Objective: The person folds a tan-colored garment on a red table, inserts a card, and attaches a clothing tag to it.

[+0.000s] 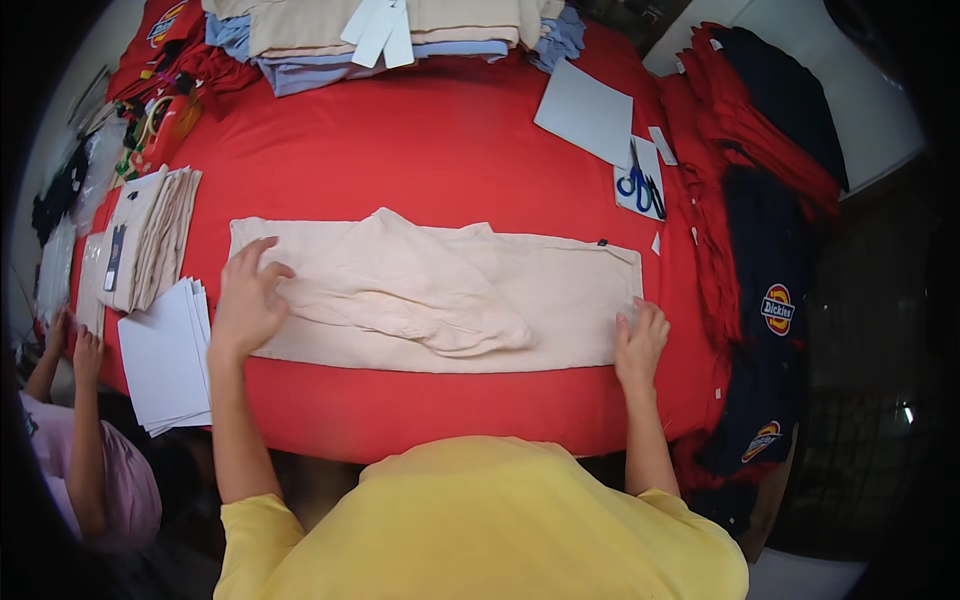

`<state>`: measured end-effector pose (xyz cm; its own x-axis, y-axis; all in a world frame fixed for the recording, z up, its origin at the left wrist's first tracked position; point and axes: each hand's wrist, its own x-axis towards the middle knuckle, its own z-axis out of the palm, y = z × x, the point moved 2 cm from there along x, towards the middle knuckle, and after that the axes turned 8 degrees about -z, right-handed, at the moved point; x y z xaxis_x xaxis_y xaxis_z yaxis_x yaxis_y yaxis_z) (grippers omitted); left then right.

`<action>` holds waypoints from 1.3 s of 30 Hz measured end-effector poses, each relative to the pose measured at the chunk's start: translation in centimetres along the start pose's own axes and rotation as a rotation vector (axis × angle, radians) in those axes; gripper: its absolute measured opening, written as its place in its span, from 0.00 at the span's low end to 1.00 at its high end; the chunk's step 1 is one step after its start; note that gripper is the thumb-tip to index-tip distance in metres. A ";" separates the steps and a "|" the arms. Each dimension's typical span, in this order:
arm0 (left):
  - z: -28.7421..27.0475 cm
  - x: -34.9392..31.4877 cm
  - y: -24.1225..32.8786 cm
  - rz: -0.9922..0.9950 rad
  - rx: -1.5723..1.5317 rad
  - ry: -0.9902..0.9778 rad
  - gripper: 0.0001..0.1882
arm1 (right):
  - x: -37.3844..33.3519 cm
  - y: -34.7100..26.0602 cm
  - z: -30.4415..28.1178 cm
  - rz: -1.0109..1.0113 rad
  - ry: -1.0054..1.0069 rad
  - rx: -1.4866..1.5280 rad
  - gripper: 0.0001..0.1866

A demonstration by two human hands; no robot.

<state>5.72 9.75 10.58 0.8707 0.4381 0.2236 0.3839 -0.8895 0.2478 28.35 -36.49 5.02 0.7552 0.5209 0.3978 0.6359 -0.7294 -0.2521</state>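
A cream-coloured garment (560, 290), probably a shirt, lies folded into a long strip across the red-covered table in front of me. Part of it, perhaps a sleeve, lies rumpled over its middle. A small dark label (603, 242) shows near its upper right corner. At the garment's left end, my left hand (248, 305) has its fingers spread and curved, with the fingertips on or just over the cloth. My right hand (641, 345) rests against the right end, thumb and fingers apart, along the edge. Neither hand visibly grips the cloth.
Folded cream garments (160, 235) and white sheets (165, 355) lie left. Beyond are stacked cream and blue clothes (380, 30). White card (585, 110) and blue-handled scissors (637, 185) lie far right, beside red and navy garments (765, 290). Another person's hands (75, 335) are at left.
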 end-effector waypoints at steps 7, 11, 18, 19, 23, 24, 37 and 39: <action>10.1 -1.2 19.7 0.357 -0.352 0.029 0.22 | -0.8 3.8 0.3 0.424 -0.154 -0.095 0.30; 12.9 -1.7 21.2 0.277 -0.156 0.005 0.30 | 0.0 5.1 -0.5 0.534 -0.148 0.304 0.23; 12.9 -1.1 17.7 -0.115 -1.126 -0.125 0.30 | 6.1 -11.5 -2.8 0.028 -0.171 0.701 0.19; 12.2 -0.9 17.0 -0.297 -1.498 -0.229 0.30 | 6.2 -14.6 -2.2 -0.025 -0.334 0.752 0.19; 9.6 -0.3 15.2 -0.606 -1.525 -0.479 0.30 | 1.8 -20.9 4.9 -0.384 -0.464 0.533 0.22; 10.6 -0.4 14.5 -0.624 -1.501 -0.466 0.30 | 1.8 -20.8 5.1 -0.309 -0.480 0.686 0.20; 7.0 -1.7 14.8 -0.096 -0.285 0.278 0.27 | 3.7 -7.7 3.7 0.238 -0.313 0.686 0.10; 7.5 -2.4 16.2 0.032 -0.267 0.219 0.24 | 3.6 -9.1 4.3 0.124 -0.292 0.609 0.11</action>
<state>12.16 -6.67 7.04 0.7832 0.4535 0.4254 0.2380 -0.8507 0.4687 25.92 -26.06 4.96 0.7854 0.6106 0.1014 0.4538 -0.4566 -0.7653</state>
